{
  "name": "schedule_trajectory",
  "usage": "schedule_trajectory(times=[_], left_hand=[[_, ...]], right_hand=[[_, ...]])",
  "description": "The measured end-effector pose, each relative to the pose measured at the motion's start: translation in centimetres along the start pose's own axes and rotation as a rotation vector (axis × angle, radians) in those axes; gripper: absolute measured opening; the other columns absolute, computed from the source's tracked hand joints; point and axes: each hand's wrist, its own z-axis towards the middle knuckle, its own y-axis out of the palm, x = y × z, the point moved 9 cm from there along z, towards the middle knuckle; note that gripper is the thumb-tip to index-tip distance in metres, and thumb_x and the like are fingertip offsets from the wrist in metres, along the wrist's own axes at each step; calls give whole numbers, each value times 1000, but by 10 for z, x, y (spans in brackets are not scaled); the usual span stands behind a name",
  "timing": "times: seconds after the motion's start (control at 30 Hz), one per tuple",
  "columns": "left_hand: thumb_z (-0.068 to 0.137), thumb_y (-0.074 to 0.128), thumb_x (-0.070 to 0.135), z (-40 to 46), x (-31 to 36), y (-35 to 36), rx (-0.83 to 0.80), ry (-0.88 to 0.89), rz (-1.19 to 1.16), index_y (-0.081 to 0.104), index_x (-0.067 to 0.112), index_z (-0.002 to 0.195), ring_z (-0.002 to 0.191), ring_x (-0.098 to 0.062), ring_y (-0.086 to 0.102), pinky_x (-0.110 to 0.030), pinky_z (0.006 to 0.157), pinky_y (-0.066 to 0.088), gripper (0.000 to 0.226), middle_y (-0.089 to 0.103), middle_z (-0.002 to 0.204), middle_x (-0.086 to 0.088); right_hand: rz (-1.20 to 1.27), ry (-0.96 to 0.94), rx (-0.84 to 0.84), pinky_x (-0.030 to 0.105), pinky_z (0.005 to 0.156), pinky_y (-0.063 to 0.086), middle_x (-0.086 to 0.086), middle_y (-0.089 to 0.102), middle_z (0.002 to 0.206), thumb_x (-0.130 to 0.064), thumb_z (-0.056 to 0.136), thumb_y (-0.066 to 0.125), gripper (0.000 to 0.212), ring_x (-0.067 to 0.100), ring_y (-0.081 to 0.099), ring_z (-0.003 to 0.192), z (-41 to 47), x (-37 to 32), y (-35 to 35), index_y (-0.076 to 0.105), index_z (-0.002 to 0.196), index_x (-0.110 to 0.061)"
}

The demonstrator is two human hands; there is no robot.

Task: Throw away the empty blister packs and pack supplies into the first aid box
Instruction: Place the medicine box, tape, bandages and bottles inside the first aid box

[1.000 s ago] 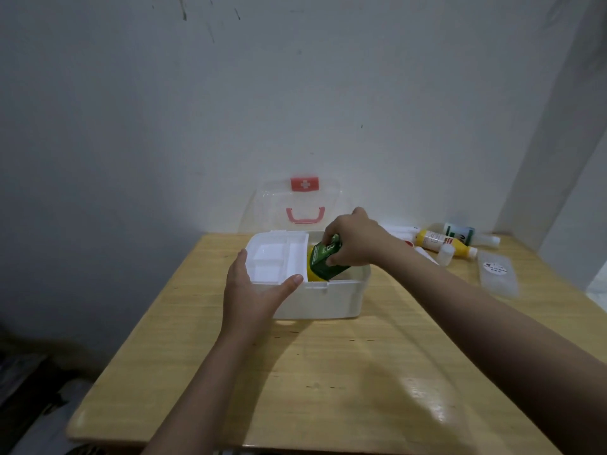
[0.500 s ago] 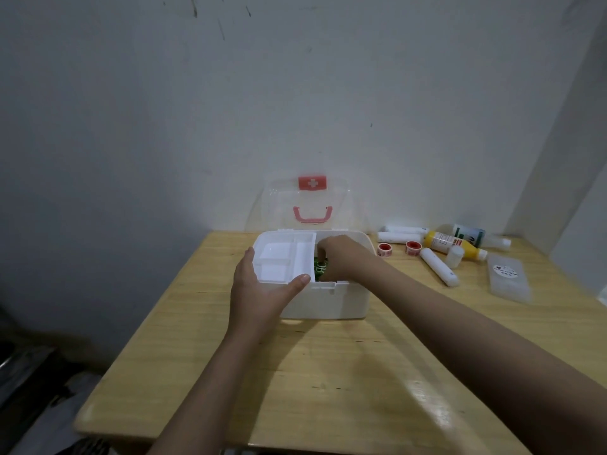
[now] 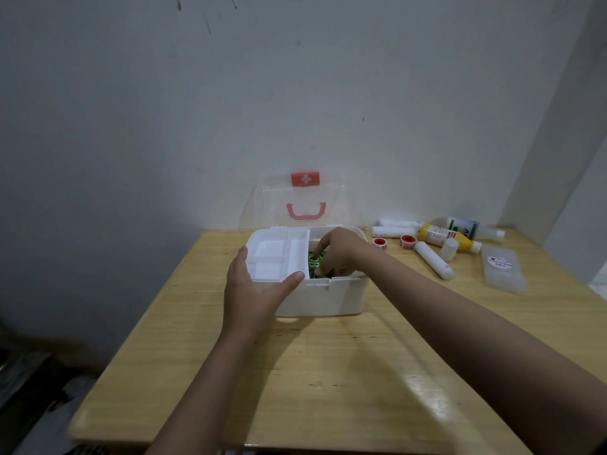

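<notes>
The white first aid box [image 3: 331, 297] stands open on the wooden table, its clear lid [image 3: 305, 198] with a red cross and pink handle tilted back against the wall. A white divided tray [image 3: 279, 254] sits over the box's left half. My left hand [image 3: 253, 287] grips the box's front left corner and the tray edge. My right hand [image 3: 338, 254] reaches down into the right half, fingers on a green packet [image 3: 313, 262] lying inside; most of the packet is hidden by the hand and tray.
To the right of the box lie two red tape rolls [image 3: 394, 242], white tubes [image 3: 433, 259], a yellow bottle [image 3: 446, 238], a green-labelled bottle [image 3: 466, 226], a small white vial [image 3: 449, 248] and a clear flat case [image 3: 501, 267]. The wall stands close behind; the table's left edge [image 3: 141, 316] drops off.
The green packet has gone from above the box rim down into the right half, carried by my right hand. My left hand has stayed on the box corner.
</notes>
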Motion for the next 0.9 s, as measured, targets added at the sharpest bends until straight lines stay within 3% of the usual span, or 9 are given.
schedule_trajectory(times=[0.1, 0.4, 0.5, 0.63, 0.7, 0.77, 0.83, 0.9], left_hand=[[58, 81, 55, 0, 0, 1, 2, 3, 2, 26, 23, 148, 135, -20, 34, -41, 104, 40, 110, 34, 150, 2], [58, 82, 53, -2, 3, 0, -5, 4, 7, 26, 22, 147, 135, -22, 35, -43, 103, 42, 109, 34, 150, 1], [59, 82, 51, -1, 2, 0, -12, -4, -7, 25, 22, 148, 137, -22, 32, -44, 106, 39, 110, 32, 152, 0], [60, 82, 49, -1, 1, 0, -13, -9, -33, 25, 21, 149, 139, -22, 30, -44, 109, 36, 109, 31, 153, 1], [60, 82, 48, -1, 0, 0, -10, -6, -39, 25, 20, 149, 139, -22, 31, -44, 109, 36, 109, 31, 153, 0], [60, 83, 47, -1, 0, 1, -5, -11, -51, 26, 20, 149, 139, -21, 30, -42, 110, 35, 108, 31, 153, 1], [61, 83, 46, -2, 0, 0, 0, -8, -59, 26, 20, 148, 139, -21, 30, -42, 111, 34, 107, 31, 153, 0], [62, 83, 45, -2, 1, 0, 3, -5, -57, 27, 19, 148, 139, -22, 31, -43, 110, 35, 106, 32, 153, -1]], right_hand=[[28, 19, -14, 39, 86, 58, 15, 70, 107, -13, 76, 78, 49, 28, 70, 95, 0, 2, 1, 63, 122, -10], [50, -31, 52, 33, 86, 56, 14, 67, 116, -18, 78, 76, 57, 24, 68, 96, -12, -3, -10, 55, 130, -10], [166, -133, 278, 33, 92, 50, 10, 64, 122, -20, 79, 74, 47, 24, 63, 108, -30, -3, -43, 60, 123, -10], [377, -202, 669, 27, 72, 56, 2, 68, 86, -22, 83, 68, 23, 10, 64, 73, -67, 45, -94, 69, 104, -11], [350, -142, 852, 22, 69, 50, 2, 68, 87, -21, 83, 65, 20, 9, 62, 73, -86, 91, -108, 70, 100, -11], [267, -12, 982, 28, 77, 45, 10, 68, 100, -26, 81, 62, 26, 24, 62, 94, -99, 145, -112, 69, 101, -11], [196, 227, 1016, 41, 89, 42, 17, 56, 120, -30, 81, 61, 34, 37, 48, 114, -107, 199, -107, 66, 110, -13], [118, 447, 989, 49, 95, 39, 20, 42, 133, -30, 82, 62, 41, 42, 37, 121, -113, 241, -100, 58, 121, -16]])
